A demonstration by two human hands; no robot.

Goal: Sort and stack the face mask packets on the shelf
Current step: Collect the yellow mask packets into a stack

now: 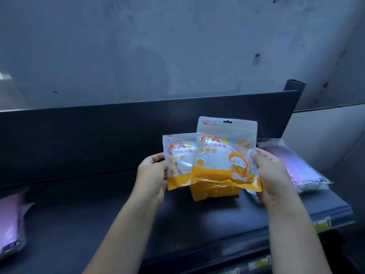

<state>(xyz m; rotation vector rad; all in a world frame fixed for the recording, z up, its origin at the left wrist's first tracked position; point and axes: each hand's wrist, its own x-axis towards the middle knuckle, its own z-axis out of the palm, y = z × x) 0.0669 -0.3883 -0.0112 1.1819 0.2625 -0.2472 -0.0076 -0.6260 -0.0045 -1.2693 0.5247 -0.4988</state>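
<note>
Holding two orange-and-white mask packets upright over the dark shelf, the person appears to be midway through the sorting. The left hand is closed on the left edge of the rear orange packet, thumb in front and fingers behind. The right hand grips the right edge of the front orange packet, which overlaps the rear one and stands a little higher. Just below them, a third orange packet seems to lie on the shelf, so I judge that an orange stack has been started there and these two are about to join it.

To the right, near the shelf's end, a pile of purple packets lies flat and looks already grouped. At the far left, another purple packet sits well apart from that pile, so it probably still has to be carried across. That, plus setting down the held pair, seems to be what is left.

Much is unclear. The packet under the held pair is mostly covered, and I cannot tell whether it is one packet or several. The purple pile is blurred, so its count is unreadable. The left purple packet is cut off by the frame edge. Something pale shows beneath the right hand, too hidden to identify.
</note>
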